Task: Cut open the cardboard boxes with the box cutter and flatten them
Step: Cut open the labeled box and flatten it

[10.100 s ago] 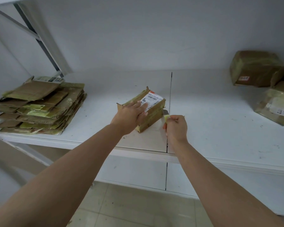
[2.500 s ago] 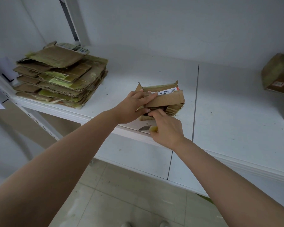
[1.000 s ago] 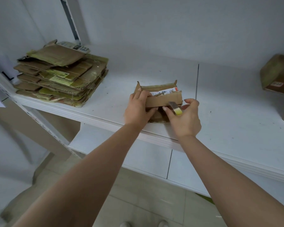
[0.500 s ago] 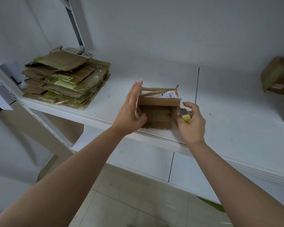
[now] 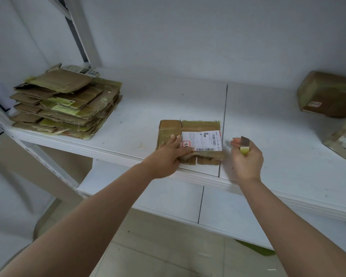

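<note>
Lying collapsed near the shelf's (image 5: pixel 140 108) front edge under the flat-fingered left hand (image 5: pixel 169 154), the flattened box (image 5: pixel 190 141) looks light, thin and bendable, best lifted by its near edge, while the right hand (image 5: pixel 246 156) grips the box cutter (image 5: pixel 244 146).

Two bare forearms are seen, entering from 7 and 5 o'clock. No sleeves, gloves, watches or rings are worn within view. Left hand (image 5: pixel 166 156) and right hand (image 5: pixel 246 158) are uncovered; fingernails are kept short and unpainted. Upper arms are cut off by the frame edge.
</note>
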The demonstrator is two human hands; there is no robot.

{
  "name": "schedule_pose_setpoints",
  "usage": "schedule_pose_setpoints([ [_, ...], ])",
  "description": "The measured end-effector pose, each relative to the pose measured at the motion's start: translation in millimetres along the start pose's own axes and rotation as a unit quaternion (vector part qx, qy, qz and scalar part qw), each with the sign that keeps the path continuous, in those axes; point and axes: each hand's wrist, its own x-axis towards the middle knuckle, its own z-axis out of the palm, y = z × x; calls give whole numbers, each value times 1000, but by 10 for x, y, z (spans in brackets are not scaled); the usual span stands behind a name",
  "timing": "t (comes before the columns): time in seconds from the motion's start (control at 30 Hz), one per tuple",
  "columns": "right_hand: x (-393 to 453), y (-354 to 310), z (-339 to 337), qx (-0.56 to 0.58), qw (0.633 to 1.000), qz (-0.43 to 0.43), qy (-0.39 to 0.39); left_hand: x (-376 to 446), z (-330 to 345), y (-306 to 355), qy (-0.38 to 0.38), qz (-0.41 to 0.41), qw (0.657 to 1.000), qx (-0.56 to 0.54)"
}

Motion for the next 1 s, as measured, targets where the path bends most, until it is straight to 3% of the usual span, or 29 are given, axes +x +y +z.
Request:
schedule_pose_setpoints([
  [0.1, 74, 0, -49, -33, 999, 10, 19, 12, 26, 19, -58, -11, 997, 39],
  [0.23, 141, -67, -11, -97, 995, -13, 11, -20, -131, 44, -84, -12, 996, -11],
  [0.3, 197, -133, 27, -128, 991, -44, -4, 2, -218, 82, -25, -26, 992, -123],
  [0.33, 232, -177, 54, -137, 988, -62, -17, 30, -260, 81, 46, -33, 986, -155],
  [0.4, 314, -273, 124, -146, 983, -97, -46, 131, -327, 8, 179, -58, 975, -120],
  [0.47, 396, -362, 202, -181, 971, -143, -66, 273, -334, -89, 221, -91, 969, -67],
  [0.63, 471, -504, 447, -388, 870, -273, -136, 508, -204, -76, 91, -121, 988, 40],
  [0.7, 459, -414, 560, -425, 833, -295, -195, 559, -79, -67, 78, -128, 984, 93],
  [0.77, 417, -249, 645, -422, 828, -277, -246, 572, 41, -80, 96, -142, 977, 125],
  [0.87, 370, -71, 681, -392, 855, -240, -239, 610, 153, -133, 101, -151, 975, 130],
  [1.0, 401, -30, 745, -445, 827, -249, -238, 664, 202, -172, 85, -149, 976, 138],
])
